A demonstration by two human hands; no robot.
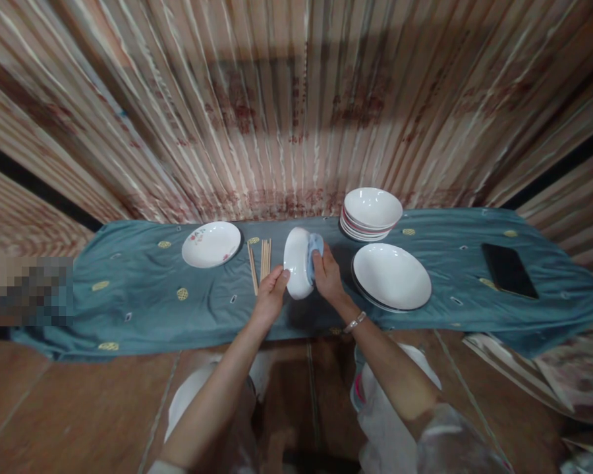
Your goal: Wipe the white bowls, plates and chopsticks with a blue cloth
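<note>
A white bowl point(296, 263) is tipped on its side above the front middle of the cloth-covered table. My left hand point(271, 294) grips its lower left edge, thumb on the outside. In my right hand point(328, 273) is a light blue cloth point(315, 250), pressed against the bowl's right side; the fingers behind it are partly hidden. Just left of the bowl lie several wooden chopsticks point(265, 258), some side by side and others slightly apart.
A flowered white plate point(211, 244) lies at the left. Stacked bowls point(373, 209) stand at the back right, with large white dishes point(392, 276) in front. A black flat object point(508, 270) rests farther right on the teal tablecloth point(148, 309). A pleated curtain point(296, 99) hangs behind.
</note>
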